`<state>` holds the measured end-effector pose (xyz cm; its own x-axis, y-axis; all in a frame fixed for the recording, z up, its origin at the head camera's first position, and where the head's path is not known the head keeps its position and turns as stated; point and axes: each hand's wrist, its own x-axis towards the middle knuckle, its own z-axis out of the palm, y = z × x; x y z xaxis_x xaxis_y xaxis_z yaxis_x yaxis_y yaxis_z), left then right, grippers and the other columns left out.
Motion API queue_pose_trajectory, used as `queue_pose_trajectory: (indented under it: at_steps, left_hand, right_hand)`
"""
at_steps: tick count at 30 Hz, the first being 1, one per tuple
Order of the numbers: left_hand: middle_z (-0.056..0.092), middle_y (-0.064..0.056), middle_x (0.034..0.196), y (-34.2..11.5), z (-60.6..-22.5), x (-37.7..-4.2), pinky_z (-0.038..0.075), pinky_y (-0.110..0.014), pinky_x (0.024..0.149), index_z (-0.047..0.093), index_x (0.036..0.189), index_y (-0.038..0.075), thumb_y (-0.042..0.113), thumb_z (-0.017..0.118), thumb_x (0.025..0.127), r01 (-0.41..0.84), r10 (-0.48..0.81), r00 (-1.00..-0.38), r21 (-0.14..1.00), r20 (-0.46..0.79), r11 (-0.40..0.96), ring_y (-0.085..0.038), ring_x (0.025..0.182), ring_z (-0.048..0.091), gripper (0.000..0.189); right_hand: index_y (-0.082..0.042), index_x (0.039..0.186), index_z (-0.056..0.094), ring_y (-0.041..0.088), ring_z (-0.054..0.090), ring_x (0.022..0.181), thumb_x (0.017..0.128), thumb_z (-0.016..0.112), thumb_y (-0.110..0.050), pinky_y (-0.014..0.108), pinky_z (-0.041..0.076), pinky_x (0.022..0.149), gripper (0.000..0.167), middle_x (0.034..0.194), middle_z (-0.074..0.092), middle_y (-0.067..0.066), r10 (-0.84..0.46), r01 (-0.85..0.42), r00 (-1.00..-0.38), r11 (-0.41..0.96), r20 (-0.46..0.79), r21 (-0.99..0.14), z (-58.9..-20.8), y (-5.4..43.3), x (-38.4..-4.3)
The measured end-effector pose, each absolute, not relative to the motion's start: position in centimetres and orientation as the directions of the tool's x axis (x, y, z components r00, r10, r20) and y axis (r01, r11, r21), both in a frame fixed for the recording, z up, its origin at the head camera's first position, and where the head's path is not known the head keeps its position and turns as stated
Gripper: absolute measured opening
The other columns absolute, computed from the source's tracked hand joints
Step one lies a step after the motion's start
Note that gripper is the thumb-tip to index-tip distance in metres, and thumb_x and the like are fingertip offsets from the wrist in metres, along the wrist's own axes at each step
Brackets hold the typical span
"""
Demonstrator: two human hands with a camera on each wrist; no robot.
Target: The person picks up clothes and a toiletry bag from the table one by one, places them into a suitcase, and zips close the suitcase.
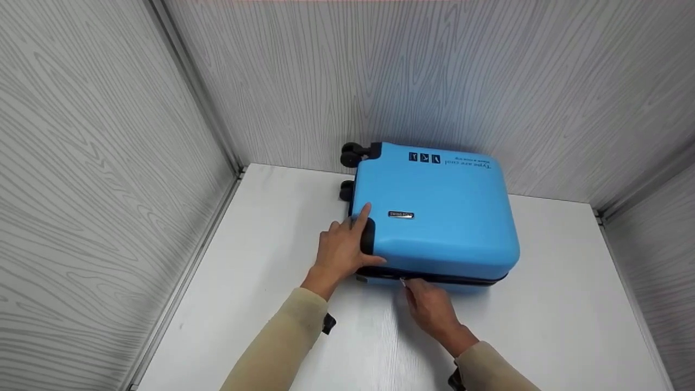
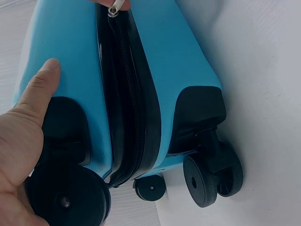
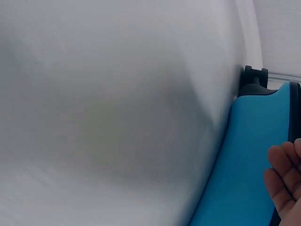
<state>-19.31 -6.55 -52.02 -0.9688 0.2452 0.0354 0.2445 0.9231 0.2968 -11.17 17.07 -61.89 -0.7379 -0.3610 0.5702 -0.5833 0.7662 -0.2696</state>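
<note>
A light blue hard-shell suitcase (image 1: 440, 212) lies on its side, with black corner guards and wheels at its left end. My left hand (image 1: 342, 247) rests on its near left corner, the index finger along the top and the thumb (image 2: 42, 84) straight against the shell beside a black wheel (image 2: 68, 195). My right hand (image 1: 431, 307) pinches a metal zipper pull (image 2: 115, 8) on the near side. The black zipper (image 2: 129, 84) runs along the seam between the two shells. In the right wrist view, the curled fingers (image 3: 282, 165) of my right hand show at the right edge.
The suitcase stands on a white tabletop (image 1: 260, 233), close to the grey wood-grain back panel (image 1: 304, 81). Similar panels rise at left (image 1: 81, 163) and right (image 1: 662, 233). Black wheels (image 1: 352, 155) stick out to the left.
</note>
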Motion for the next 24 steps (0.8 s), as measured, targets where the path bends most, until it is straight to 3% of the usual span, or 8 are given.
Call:
queue_pose_trajectory:
  at_steps: [7, 12, 24]
  left_hand:
    - [0.059, -0.019, 0.149, -6.6, -52.1, -19.3, 0.054, -0.054, 0.091, 0.005, 0.171, 0.037, 0.085, 0.077, 0.069, 0.242, 0.241, -0.97, 0.301, 0.041, 0.922, -0.033, 0.11, 0.06, 0.134]
    - [0.06, -0.018, 0.147, -6.6, -52.2, -19.3, 0.054, -0.055, 0.09, 0.007, 0.171, 0.037, 0.085, 0.078, 0.069, 0.246, 0.24, -0.969, 0.302, 0.057, 0.921, -0.033, 0.109, 0.061, 0.133]
    - [0.059, -0.019, 0.149, -6.5, -52.2, -19.3, 0.054, -0.057, 0.092, 0.007, 0.171, 0.037, 0.084, 0.079, 0.069, 0.244, 0.239, -0.969, 0.315, 0.056, 0.917, -0.035, 0.112, 0.06, 0.134]
  right_hand:
    - [-0.007, 0.112, 0.069, 0.027, 0.066, 0.061, 0.089, 0.081, 0.0, 0.042, 0.052, 0.051, 0.026, 0.082, 0.069, 0.009, -0.388, -0.597, -0.726, 0.765, 0.568, -0.241, -61.7, 16.4, -11.3]
    - [-0.005, 0.107, 0.068, 0.026, 0.067, 0.062, 0.09, 0.08, 0.0, 0.04, 0.053, 0.051, 0.021, 0.083, 0.069, 0.009, -0.41, -0.612, -0.715, 0.758, 0.566, -0.225, -61.8, 16.0, -11.4]
    - [-0.009, 0.101, 0.065, 0.027, 0.067, 0.064, 0.092, 0.079, -0.004, 0.041, 0.054, 0.053, 0.017, 0.077, 0.065, 0.006, -0.419, -0.587, -0.752, 0.777, 0.509, -0.228, -61.2, 15.5, -11.5]
